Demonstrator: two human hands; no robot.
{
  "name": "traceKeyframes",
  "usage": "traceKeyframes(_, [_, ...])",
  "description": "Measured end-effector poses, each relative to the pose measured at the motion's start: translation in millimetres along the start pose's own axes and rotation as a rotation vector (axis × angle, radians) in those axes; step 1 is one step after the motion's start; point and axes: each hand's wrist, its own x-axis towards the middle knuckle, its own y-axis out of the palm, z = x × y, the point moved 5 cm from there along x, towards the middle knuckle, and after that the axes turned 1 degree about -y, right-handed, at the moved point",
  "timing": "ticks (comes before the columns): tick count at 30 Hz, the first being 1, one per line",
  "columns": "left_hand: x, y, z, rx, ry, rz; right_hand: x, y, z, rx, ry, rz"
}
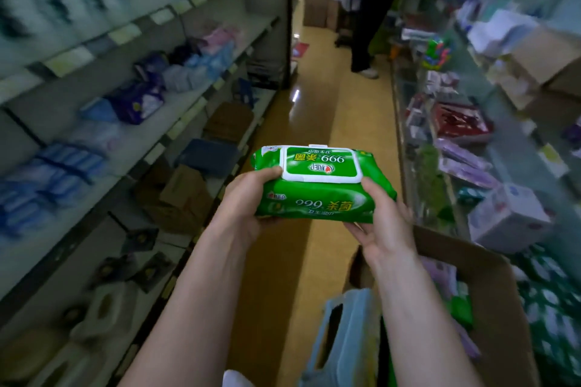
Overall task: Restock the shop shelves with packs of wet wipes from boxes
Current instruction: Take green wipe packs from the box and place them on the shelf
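A green pack of wet wipes [327, 195] with a white flip lid is held in mid-air over the aisle, at chest height. My left hand [248, 204] grips its left end, thumb on top beside the lid. My right hand [382, 223] grips its right end, thumb on top and fingers underneath. An open cardboard box [490, 286] stands at the lower right, with purple and green packs inside it. More green wipes packs [553, 292] fill the low shelf at the right edge.
Shelves [132, 141] with blue, pink and purple packs run along the left. Shelves with boxes and goods line the right. The yellow floor [314, 110] runs ahead between them. A person's legs [364, 41] stand farther down the aisle. A light-blue basket [342, 339] sits below my arms.
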Motion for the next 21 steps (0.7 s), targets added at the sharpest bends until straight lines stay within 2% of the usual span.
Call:
traceKeyframes(6, [-2, -106, -43, -0.136, 0.077, -0.147, -27, 108, -32, -0.064, 0.046, 0.200])
traceKeyframes(15, [-17, -265, -121, -0.271, 0.227, -0.276, -92, 277, -83, -0.121, 0.042, 0.432])
traceKeyframes(21, [-38, -369, -157, -0.351, 0.324, -0.436, -144, 378, -123, -0.159, 0.079, 0.632])
